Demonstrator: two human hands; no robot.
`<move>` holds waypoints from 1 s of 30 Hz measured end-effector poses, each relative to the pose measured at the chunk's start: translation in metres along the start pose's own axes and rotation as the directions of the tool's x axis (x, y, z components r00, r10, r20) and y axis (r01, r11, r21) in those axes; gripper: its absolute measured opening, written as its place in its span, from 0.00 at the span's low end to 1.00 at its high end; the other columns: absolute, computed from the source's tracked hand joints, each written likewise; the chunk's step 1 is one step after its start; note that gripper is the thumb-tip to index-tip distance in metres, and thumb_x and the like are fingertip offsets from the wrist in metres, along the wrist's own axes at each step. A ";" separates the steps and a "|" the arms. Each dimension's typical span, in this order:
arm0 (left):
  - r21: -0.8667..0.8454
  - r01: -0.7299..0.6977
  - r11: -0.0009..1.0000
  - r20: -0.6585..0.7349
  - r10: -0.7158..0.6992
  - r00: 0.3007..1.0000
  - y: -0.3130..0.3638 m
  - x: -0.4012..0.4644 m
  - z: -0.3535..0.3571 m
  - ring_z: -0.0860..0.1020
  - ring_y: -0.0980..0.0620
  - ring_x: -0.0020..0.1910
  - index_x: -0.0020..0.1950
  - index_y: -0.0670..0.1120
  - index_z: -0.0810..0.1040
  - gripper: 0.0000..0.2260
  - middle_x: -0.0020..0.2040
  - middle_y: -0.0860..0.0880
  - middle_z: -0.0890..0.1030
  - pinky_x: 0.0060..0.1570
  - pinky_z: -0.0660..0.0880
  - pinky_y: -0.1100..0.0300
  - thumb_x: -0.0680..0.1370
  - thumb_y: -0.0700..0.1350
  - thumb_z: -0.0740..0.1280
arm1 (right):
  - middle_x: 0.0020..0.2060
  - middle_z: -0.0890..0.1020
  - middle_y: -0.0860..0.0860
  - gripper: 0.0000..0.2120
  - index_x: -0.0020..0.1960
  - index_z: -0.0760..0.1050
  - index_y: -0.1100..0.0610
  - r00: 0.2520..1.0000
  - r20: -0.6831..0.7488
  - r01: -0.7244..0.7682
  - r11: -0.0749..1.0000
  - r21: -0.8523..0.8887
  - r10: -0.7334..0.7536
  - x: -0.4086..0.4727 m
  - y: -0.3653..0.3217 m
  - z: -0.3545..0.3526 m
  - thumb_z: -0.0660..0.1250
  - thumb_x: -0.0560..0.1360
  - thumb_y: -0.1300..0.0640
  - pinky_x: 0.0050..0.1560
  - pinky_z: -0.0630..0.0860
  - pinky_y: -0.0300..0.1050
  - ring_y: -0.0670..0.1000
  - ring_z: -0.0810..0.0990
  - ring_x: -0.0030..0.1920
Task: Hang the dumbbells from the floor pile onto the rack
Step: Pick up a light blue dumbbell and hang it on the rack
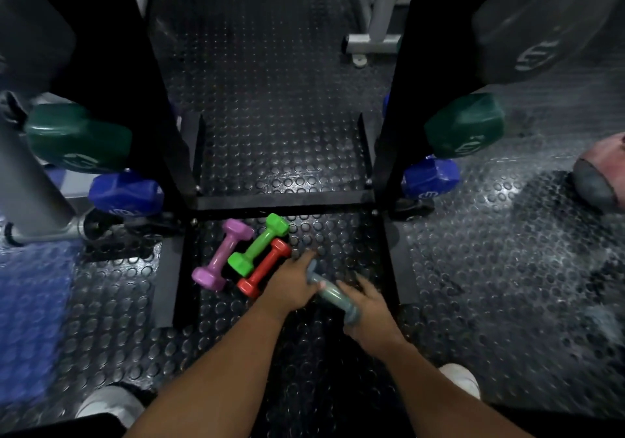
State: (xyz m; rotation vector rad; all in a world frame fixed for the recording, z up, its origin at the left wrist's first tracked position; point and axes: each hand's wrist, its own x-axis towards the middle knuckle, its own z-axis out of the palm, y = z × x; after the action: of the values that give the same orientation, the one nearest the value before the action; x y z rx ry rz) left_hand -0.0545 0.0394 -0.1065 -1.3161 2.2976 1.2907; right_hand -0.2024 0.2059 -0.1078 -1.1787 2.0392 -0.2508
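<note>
Grey dumbbell (329, 293) lies on the floor (270, 133) at 3 o'clock of the red dumbbell (265, 266), left hand (294, 285) and right hand (367, 302) with fingers curled on its shaft; looks small, light, rigid, smooth-coated, best gripped mid-shaft.

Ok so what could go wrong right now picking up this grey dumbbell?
The grey dumbbell sits between the left hand and right hand, and neither grip looks firm; it could slip onto the fingers. The red dumbbell lies right beside the left hand, with the green dumbbell against it, so a nudge might roll them.
</note>
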 end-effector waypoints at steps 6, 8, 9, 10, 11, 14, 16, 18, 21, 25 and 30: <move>-0.008 0.093 0.996 -0.039 -0.093 0.995 -0.002 0.005 0.008 0.76 0.37 0.63 0.75 0.49 0.70 0.24 0.62 0.36 0.79 0.63 0.73 0.51 0.80 0.52 0.70 | 0.68 0.70 0.55 0.44 0.77 0.61 0.56 0.933 -0.022 -0.334 0.886 0.322 0.360 -0.003 -0.018 0.001 0.81 0.69 0.59 0.65 0.72 0.47 0.58 0.76 0.66; -0.030 0.124 0.992 -0.074 -0.126 0.989 -0.004 -0.001 0.011 0.78 0.36 0.60 0.71 0.48 0.72 0.21 0.59 0.37 0.81 0.59 0.74 0.51 0.81 0.52 0.69 | 0.68 0.72 0.56 0.39 0.74 0.64 0.59 0.919 -0.017 -0.373 0.882 0.288 0.394 0.002 -0.025 -0.005 0.79 0.69 0.61 0.65 0.73 0.47 0.58 0.76 0.66; -0.056 0.139 0.989 -0.092 -0.143 0.985 -0.003 -0.005 0.012 0.79 0.37 0.58 0.69 0.48 0.73 0.19 0.59 0.37 0.82 0.57 0.75 0.52 0.80 0.52 0.69 | 0.67 0.73 0.57 0.36 0.72 0.65 0.59 0.916 -0.033 -0.376 0.886 0.273 0.399 0.002 -0.028 -0.007 0.78 0.69 0.62 0.65 0.73 0.47 0.58 0.76 0.66; -0.087 0.146 0.985 -0.111 -0.156 0.982 0.000 -0.008 0.011 0.80 0.37 0.57 0.68 0.47 0.73 0.18 0.58 0.38 0.82 0.56 0.75 0.52 0.80 0.51 0.70 | 0.65 0.74 0.56 0.34 0.71 0.66 0.58 0.917 -0.060 -0.365 0.889 0.275 0.395 0.002 -0.032 -0.011 0.76 0.69 0.63 0.65 0.73 0.48 0.58 0.76 0.65; -0.116 0.147 0.982 -0.135 -0.162 0.977 0.002 -0.010 0.008 0.80 0.36 0.57 0.68 0.47 0.74 0.17 0.57 0.38 0.82 0.56 0.75 0.52 0.80 0.49 0.70 | 0.64 0.74 0.55 0.32 0.70 0.67 0.57 0.919 -0.097 -0.343 0.896 0.280 0.382 0.001 -0.037 -0.016 0.74 0.69 0.64 0.65 0.74 0.49 0.58 0.77 0.65; -0.189 0.129 0.973 -0.246 -0.174 0.953 0.018 -0.019 -0.016 0.80 0.36 0.59 0.68 0.45 0.74 0.17 0.59 0.38 0.83 0.57 0.74 0.51 0.81 0.47 0.70 | 0.62 0.77 0.54 0.31 0.70 0.67 0.54 0.926 -0.200 -0.254 0.920 0.298 0.321 0.007 -0.056 -0.039 0.72 0.70 0.66 0.64 0.76 0.50 0.57 0.78 0.62; -0.237 0.113 0.965 -0.316 -0.187 0.930 0.034 -0.030 -0.040 0.80 0.36 0.59 0.67 0.45 0.74 0.16 0.59 0.39 0.83 0.58 0.74 0.50 0.81 0.48 0.69 | 0.60 0.79 0.53 0.33 0.72 0.67 0.53 0.926 -0.243 -0.198 0.920 0.338 0.289 0.010 -0.071 -0.061 0.73 0.70 0.66 0.62 0.77 0.48 0.56 0.80 0.60; -0.291 0.088 0.953 -0.376 -0.199 0.905 0.049 -0.044 -0.065 0.80 0.37 0.57 0.68 0.48 0.73 0.16 0.59 0.40 0.83 0.58 0.76 0.49 0.81 0.50 0.68 | 0.58 0.80 0.52 0.34 0.72 0.67 0.53 0.934 -0.272 -0.120 0.920 0.374 0.232 0.008 -0.091 -0.085 0.74 0.70 0.66 0.57 0.78 0.45 0.55 0.81 0.58; -0.337 0.030 0.941 -0.484 -0.200 0.852 0.073 -0.077 -0.101 0.78 0.41 0.60 0.73 0.51 0.70 0.20 0.64 0.40 0.80 0.60 0.75 0.52 0.82 0.51 0.66 | 0.54 0.79 0.52 0.28 0.68 0.70 0.55 0.930 -0.350 0.022 0.932 0.362 0.114 -0.004 -0.124 -0.120 0.71 0.70 0.67 0.50 0.76 0.43 0.55 0.81 0.54; -0.347 -0.057 0.936 -0.635 -0.190 0.749 0.121 -0.136 -0.152 0.78 0.43 0.58 0.73 0.42 0.69 0.22 0.63 0.41 0.79 0.55 0.72 0.55 0.83 0.51 0.67 | 0.50 0.81 0.49 0.29 0.71 0.72 0.54 0.871 -0.491 0.190 0.910 0.369 0.018 -0.047 -0.177 -0.173 0.70 0.71 0.68 0.50 0.77 0.42 0.52 0.81 0.51; -0.231 -0.209 0.950 -0.813 -0.070 0.578 0.175 -0.210 -0.231 0.82 0.38 0.56 0.65 0.43 0.76 0.22 0.57 0.41 0.84 0.52 0.75 0.51 0.79 0.57 0.70 | 0.54 0.83 0.49 0.36 0.76 0.71 0.50 0.772 -0.634 0.367 0.849 0.380 -0.050 -0.123 -0.248 -0.247 0.74 0.69 0.64 0.52 0.79 0.42 0.51 0.82 0.53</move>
State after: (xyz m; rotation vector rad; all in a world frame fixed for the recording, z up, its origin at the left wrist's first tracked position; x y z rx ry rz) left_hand -0.0123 0.0294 0.2487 -2.3696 2.7924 1.2432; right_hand -0.1735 0.1203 0.2513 -1.0794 2.1497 -1.3412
